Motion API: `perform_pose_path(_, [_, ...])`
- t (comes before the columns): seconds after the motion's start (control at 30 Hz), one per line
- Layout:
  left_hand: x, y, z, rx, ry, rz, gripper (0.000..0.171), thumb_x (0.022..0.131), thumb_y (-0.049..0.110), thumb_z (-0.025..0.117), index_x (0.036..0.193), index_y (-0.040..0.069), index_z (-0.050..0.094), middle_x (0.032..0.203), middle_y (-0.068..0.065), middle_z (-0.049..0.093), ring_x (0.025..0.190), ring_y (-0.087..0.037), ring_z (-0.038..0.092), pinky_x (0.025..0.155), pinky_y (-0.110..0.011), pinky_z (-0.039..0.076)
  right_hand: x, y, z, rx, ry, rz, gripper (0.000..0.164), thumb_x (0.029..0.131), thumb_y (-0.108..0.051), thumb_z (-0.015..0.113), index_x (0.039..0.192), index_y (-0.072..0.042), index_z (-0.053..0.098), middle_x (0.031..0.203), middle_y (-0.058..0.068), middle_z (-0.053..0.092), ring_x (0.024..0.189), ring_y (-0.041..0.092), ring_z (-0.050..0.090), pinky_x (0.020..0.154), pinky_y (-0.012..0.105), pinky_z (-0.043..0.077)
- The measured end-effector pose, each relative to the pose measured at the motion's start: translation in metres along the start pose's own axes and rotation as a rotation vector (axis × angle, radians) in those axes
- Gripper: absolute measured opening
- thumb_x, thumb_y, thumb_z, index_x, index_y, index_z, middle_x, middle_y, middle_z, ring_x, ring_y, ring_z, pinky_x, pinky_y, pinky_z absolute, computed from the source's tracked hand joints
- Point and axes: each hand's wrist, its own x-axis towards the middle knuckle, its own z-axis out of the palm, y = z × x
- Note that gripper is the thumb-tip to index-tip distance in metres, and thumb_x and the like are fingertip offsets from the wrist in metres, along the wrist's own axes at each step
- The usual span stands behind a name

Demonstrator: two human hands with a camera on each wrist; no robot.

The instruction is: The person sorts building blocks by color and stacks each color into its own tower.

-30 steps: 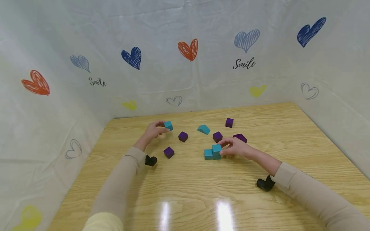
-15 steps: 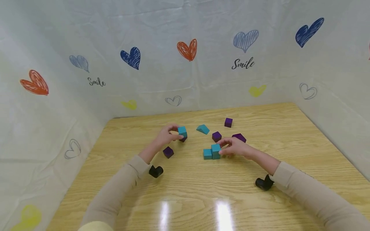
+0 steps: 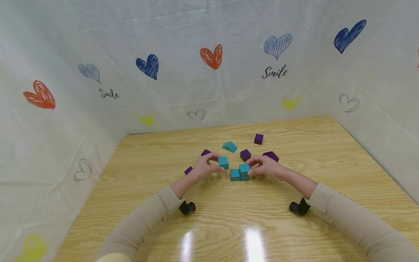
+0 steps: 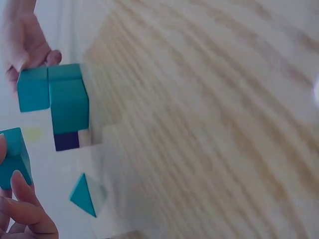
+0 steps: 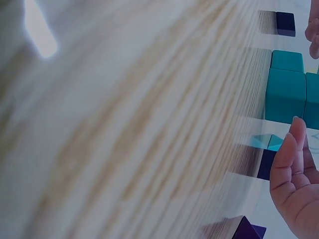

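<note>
My left hand [image 3: 205, 166] pinches a teal cube [image 3: 223, 162] between thumb and fingers, just left of a small group of teal blocks. In that group, one teal cube [image 3: 244, 169] sits on top of another, and a third teal cube [image 3: 235, 175] stands against their left side on the table. My right hand [image 3: 266, 166] holds the top cube from the right, thumb in front and fingers behind. From the left wrist, the held cube [image 4: 14, 157] shows at the left edge, apart from the stack.
Behind the group lie a teal triangular block [image 3: 230, 146], a purple cube [image 3: 245, 155] and another purple cube [image 3: 258, 139]. A purple triangular block [image 3: 271, 156] is beyond my right hand. Two purple blocks [image 3: 205, 153] are partly hidden by my left hand. A white curtain [image 3: 176, 98] borders the wooden table [image 3: 216, 214].
My left hand has carried its teal cube rightward and nearer, from the far left over to the stack's left side. The right hand stays at the top cube.
</note>
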Motion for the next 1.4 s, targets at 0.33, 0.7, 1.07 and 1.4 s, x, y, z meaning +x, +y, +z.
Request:
perform_pose_path(0.33, [-0.003,-0.004,0.019,0.007,-0.058,0.058,0.038,0.079,0.015,0.073,0.112,0.005,0.06,0.108,-0.011,0.059,0.087,-0.02,0.052,0.065,-0.023,0.039,0.0,-0.001,0.0,-0.005,0.004,0.004,0.045,0.083,-0.02,0.068,0.118,0.003,0.054,0.108,0.016,0.055,0.075,0.018,0.053,0.065,0.034,0.049])
perform_pose_path(0.7, [-0.002,-0.004,0.034,0.009,-0.055,0.022,0.036,0.079,0.016,0.072,0.113,0.01,0.06,0.108,-0.008,0.06,0.075,-0.014,0.048,0.06,-0.023,0.04,-0.001,-0.002,0.002,-0.011,0.01,0.003,0.044,0.083,-0.02,0.068,0.118,0.003,0.054,0.108,0.017,0.056,0.078,0.018,0.053,0.066,0.035,0.049])
perform_pose_path(1.07, [-0.002,-0.002,0.036,0.02,-0.071,0.05,0.035,0.081,0.015,0.07,0.113,0.009,0.059,0.109,-0.009,0.061,0.082,-0.018,0.051,0.06,-0.023,0.04,-0.001,0.0,0.004,0.017,0.024,0.008,0.044,0.083,-0.02,0.068,0.117,0.003,0.054,0.108,0.017,0.056,0.078,0.017,0.054,0.065,0.034,0.049])
perform_pose_path(1.4, [-0.001,0.0,0.037,0.02,-0.079,0.054,0.035,0.081,0.016,0.07,0.114,0.009,0.059,0.109,-0.009,0.061,0.097,-0.023,0.052,0.067,-0.024,0.038,-0.004,-0.001,0.006,0.053,0.045,0.0,0.043,0.081,-0.019,0.07,0.116,0.003,0.056,0.104,0.015,0.056,0.075,0.018,0.054,0.063,0.034,0.048])
